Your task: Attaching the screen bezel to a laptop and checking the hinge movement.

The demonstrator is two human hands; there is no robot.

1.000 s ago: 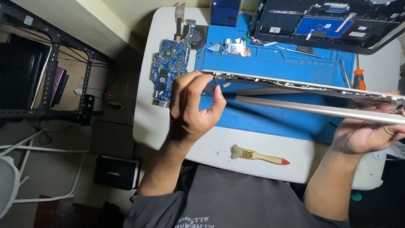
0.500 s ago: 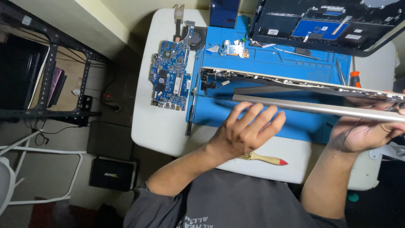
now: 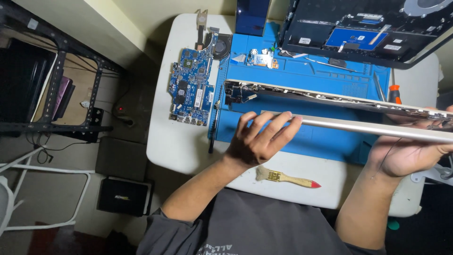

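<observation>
Centrally, left hand (image 3: 257, 141) sits at mid-frame, fingers spread and laid against the near edge of the silver laptop lid (image 3: 377, 127), not gripping it

Right hand (image 3: 408, 153) at the right edge of the frame, palm up under the same lid, fingers curled around its underside; thumb side partly hidden, so the grip looks like a supporting clasp rather than a pinch

Lid held edge-on above the blue work mat (image 3: 306, 78), tilted, with a second thin panel (image 3: 330, 97) just behind it, a hinge end showing at its left tip

Outward: wooden-handled brush (image 3: 288, 178) lies on the white worktop (image 3: 174, 141) near the body; blue circuit board (image 3: 191, 89) left of the mat, fan (image 3: 222, 45) above it; orange-handled screwdriver (image 3: 394, 93) at mat's right; opened laptop base (image 3: 363, 30) upper right

Judgement: teardown well along, board and fan already out, screen assembly now being parted; that split looks unfinished
</observation>
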